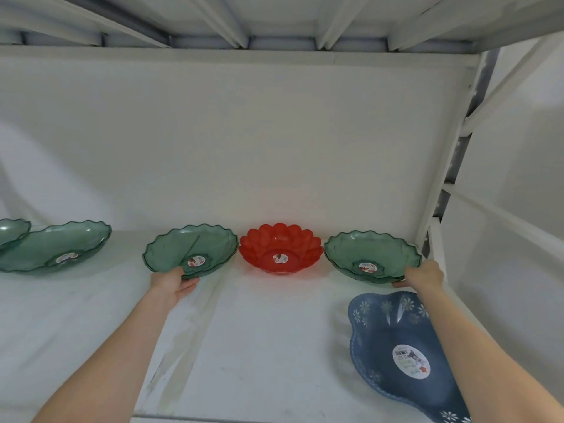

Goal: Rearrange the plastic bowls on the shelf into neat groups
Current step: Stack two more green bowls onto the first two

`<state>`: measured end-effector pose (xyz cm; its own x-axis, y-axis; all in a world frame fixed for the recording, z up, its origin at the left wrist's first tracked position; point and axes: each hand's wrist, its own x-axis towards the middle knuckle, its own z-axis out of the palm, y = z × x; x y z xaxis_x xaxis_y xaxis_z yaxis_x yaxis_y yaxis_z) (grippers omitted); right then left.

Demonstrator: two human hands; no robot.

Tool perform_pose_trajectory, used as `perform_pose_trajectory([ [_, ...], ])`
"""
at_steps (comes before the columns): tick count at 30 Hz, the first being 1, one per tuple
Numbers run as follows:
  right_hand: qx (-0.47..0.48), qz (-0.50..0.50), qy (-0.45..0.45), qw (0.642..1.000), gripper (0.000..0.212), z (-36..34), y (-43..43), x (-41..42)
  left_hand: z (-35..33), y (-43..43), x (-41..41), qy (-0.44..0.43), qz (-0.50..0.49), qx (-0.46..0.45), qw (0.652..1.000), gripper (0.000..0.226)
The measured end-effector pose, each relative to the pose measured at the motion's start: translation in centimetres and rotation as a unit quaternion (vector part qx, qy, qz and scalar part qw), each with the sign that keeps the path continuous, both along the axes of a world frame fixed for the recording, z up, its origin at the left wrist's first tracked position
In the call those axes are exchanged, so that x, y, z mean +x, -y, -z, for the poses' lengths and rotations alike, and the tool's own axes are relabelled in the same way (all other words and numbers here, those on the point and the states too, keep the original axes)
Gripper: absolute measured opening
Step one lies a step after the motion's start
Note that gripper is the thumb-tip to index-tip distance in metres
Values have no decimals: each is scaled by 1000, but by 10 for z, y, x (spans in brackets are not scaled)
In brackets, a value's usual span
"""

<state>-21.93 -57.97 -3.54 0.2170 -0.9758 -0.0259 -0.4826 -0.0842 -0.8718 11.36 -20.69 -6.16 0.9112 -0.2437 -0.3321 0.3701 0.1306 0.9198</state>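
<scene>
The white shelf (274,331) carries 6 visible bowls. At the back, from left to right: a green bowl cut off by the frame edge (12,232), a large green bowl (58,248) overlapping it, then a gap, then a green bowl (190,250), a red petal-rimmed bowl (280,248) and another green bowl (370,254). These last 3 stand side by side, rims close or just touching. A blue flower-patterned dish (396,346) lies apart at the front right.

The left hand (174,283) grips the near rim of the middle-left green bowl, thumb over the rim and fingers curled beneath. The right hand (425,274) holds the near right rim of the right-hand green bowl in the same way, fingers closed on the edge.

Status: grouping appears incomplete. The red bowl separates 2 matching green bowls, and the 2 green bowls at far left stand well apart from them. Remaining work, by estimate: bring the green bowls together, then give the red bowl and the blue dish their own positions.
</scene>
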Motion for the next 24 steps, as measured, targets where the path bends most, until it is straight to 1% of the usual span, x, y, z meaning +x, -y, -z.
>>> perform_pose_trajectory([
  [4, -10, 14, 20, 1000, 17, -9, -9, -1, -3, -6, -6, 1, -21, -10, 1000, 38],
  [7, -15, 16, 40, 999, 23, -18, -15, -5, -9, -11, -11, 12, -30, -8, 999, 38],
  [10, -25, 14, 61, 998, 19, -34, -25, -8, -21, -18, -19, 16, -38, -2, 999, 39],
  [13, -10, 3, 77, 997, 21, -54, -37, -11, -40, -26, -31, 20, -35, 7, 999, 37],
  [19, -5, -22, 45, 999, 14, -92, -77, -19, -85, -49, -59, 16, -12, 10, 1000, 37],
  [24, 5, -31, 53, 998, 23, -122, -114, -27, -115, -80, -83, 5, 2, 15, 1000, 38],
])
